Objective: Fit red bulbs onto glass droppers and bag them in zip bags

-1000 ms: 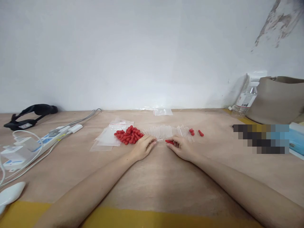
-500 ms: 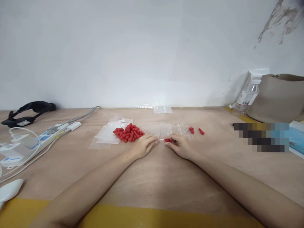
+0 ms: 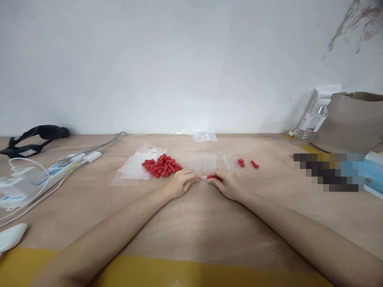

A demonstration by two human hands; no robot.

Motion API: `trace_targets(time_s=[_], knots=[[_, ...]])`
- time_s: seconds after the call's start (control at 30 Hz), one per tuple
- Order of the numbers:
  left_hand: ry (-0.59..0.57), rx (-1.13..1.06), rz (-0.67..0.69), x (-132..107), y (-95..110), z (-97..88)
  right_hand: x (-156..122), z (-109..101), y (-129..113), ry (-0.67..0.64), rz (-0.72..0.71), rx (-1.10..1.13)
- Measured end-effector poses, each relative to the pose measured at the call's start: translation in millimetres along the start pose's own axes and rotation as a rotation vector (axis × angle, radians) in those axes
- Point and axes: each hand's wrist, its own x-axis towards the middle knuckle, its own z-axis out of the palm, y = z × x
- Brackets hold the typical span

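Between my hands a thin clear dropper tube (image 3: 203,177) lies level, its right end meeting a red rubber dropper bulb (image 3: 213,177). My left hand (image 3: 182,183) pinches the tube; my right hand (image 3: 227,184) is closed on the bulb and partly covers it. Just beyond my hands, a row of clear dropper tubes (image 3: 206,162) lies side by side. A heap of red rubber bulbs (image 3: 161,166) sits beyond and left of my left hand. A few more red bulbs (image 3: 254,164) rest to the right of the row.
Clear zip bags (image 3: 131,167) lie left of the heap, and another small bag (image 3: 205,137) is by the wall. A power strip (image 3: 56,171) with cables and a black strap (image 3: 36,139) stand left. A plastic bottle (image 3: 312,121) and grey-brown container (image 3: 350,123) are right.
The red bulb is now covered more by my right fingers. Both hands stay in nearly the same place, and the view has shifted slightly.
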Motion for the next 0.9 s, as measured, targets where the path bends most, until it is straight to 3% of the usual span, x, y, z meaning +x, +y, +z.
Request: trace_targets(time_s=[0.47,0.9], knots=[[0.035,-0.054,-0.042,2.4,7.1,2.2,-2.3,0.8,2.8,0.081,0.02,0.073],[0.015,-0.049,-0.069,2.4,10.2,1.2,-1.8,3.8,1.1,0.185,-0.11,-0.03]])
